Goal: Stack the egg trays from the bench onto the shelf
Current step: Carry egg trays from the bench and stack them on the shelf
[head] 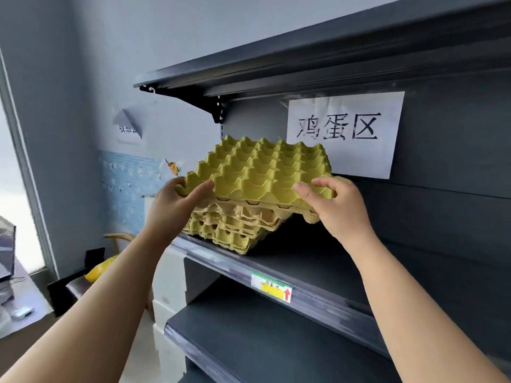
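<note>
A yellow-green egg tray (260, 170) sits at the centre of the frame, held between both hands above a stack of trays (235, 225) on a dark shelf (318, 275). The left hand (177, 205) grips the tray's near-left corner, thumb on top. The right hand (337, 205) pinches the near-right edge, fingers curled over it. The held tray tilts, its far side higher, resting on or just above the stack. A white paper sign (345, 134) with black characters hangs behind, upper right.
</note>
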`<state>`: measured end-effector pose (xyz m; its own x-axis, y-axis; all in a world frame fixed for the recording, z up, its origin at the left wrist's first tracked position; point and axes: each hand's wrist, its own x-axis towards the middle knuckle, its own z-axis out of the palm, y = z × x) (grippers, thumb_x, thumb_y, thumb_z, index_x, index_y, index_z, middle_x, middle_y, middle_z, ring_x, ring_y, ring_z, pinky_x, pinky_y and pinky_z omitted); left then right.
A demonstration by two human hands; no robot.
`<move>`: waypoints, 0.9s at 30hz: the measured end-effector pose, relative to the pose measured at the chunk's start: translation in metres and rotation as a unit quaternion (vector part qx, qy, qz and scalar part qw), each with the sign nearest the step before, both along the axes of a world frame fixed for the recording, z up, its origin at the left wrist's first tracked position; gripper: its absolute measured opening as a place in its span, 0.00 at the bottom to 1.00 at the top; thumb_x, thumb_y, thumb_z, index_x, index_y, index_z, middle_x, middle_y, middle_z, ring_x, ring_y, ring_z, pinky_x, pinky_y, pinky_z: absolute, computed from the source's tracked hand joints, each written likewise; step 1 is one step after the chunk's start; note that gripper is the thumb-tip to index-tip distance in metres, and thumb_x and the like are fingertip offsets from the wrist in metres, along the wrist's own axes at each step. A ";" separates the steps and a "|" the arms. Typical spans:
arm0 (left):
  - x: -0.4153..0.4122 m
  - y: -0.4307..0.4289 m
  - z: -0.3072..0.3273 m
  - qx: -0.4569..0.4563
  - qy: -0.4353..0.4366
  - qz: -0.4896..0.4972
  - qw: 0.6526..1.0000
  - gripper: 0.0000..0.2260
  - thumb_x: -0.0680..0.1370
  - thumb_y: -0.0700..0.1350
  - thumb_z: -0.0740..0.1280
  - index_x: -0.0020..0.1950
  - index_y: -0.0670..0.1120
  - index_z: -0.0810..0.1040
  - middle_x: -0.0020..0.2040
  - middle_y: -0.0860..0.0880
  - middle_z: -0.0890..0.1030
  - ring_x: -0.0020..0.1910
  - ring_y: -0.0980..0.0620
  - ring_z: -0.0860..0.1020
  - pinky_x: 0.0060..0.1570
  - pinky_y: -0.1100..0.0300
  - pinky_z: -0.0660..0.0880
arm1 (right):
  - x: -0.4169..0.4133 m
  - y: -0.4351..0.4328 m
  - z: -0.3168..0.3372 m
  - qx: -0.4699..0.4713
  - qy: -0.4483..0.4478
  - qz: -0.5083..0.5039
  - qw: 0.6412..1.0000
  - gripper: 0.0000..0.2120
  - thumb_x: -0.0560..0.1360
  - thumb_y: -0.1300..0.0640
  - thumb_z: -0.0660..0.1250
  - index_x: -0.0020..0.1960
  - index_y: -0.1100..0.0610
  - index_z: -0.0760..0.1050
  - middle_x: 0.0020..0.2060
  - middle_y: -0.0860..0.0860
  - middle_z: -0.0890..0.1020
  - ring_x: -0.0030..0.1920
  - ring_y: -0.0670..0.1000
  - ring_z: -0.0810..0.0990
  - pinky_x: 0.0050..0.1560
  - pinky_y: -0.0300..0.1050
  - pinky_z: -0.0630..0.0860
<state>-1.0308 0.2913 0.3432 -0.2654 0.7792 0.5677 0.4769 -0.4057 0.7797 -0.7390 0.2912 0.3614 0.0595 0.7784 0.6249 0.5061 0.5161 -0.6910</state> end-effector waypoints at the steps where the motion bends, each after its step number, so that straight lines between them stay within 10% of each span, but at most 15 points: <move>1: -0.008 0.009 0.001 0.001 0.001 -0.002 1.000 0.32 0.64 0.74 0.67 0.52 0.48 0.81 0.41 0.51 0.85 0.45 0.51 0.83 0.56 0.45 0.76 | -0.008 0.005 0.000 -0.006 -0.001 0.000 1.000 0.28 0.67 0.37 0.70 0.60 0.54 0.77 0.63 0.49 0.72 0.60 0.44 0.69 0.57 0.39 0.63; 20: -0.069 0.121 -0.005 0.005 -0.025 -0.038 0.999 0.30 0.63 0.72 0.68 0.51 0.48 0.76 0.35 0.47 0.84 0.34 0.48 0.81 0.38 0.56 0.74 | -0.075 0.088 -0.004 -0.025 -0.016 -0.046 0.998 0.31 0.65 0.32 0.70 0.60 0.52 0.76 0.61 0.50 0.76 0.59 0.48 0.74 0.55 0.43 0.72; 27: -0.076 0.143 -0.014 -0.039 -0.016 -0.046 0.998 0.37 0.59 0.78 0.65 0.51 0.49 0.76 0.43 0.47 0.83 0.45 0.46 0.81 0.50 0.45 0.78 | -0.079 0.085 -0.004 -0.048 -0.038 -0.079 0.995 0.33 0.66 0.33 0.69 0.63 0.52 0.75 0.64 0.50 0.74 0.61 0.48 0.73 0.55 0.42 0.70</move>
